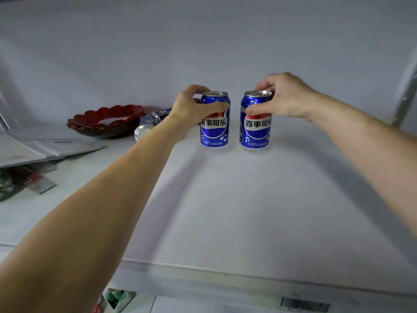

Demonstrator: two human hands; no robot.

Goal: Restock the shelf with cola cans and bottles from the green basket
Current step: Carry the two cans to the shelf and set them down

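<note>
Two blue cola cans stand upright side by side on the white shelf [225, 211], near its back wall. My left hand [191, 107] grips the left can [214, 129] around its upper part, thumb across the front. My right hand [284, 98] holds the right can [256, 132] near its rim, thumb on the front and fingers over the top edge. A small gap separates the two cans. The green basket is out of view.
A dark red scalloped bowl [106, 120] sits on the shelf at the left. Another blue can [149, 125] lies on its side between the bowl and my left wrist. Flat papers [45, 150] are stacked at the far left. The shelf's front edge [225, 274] runs below.
</note>
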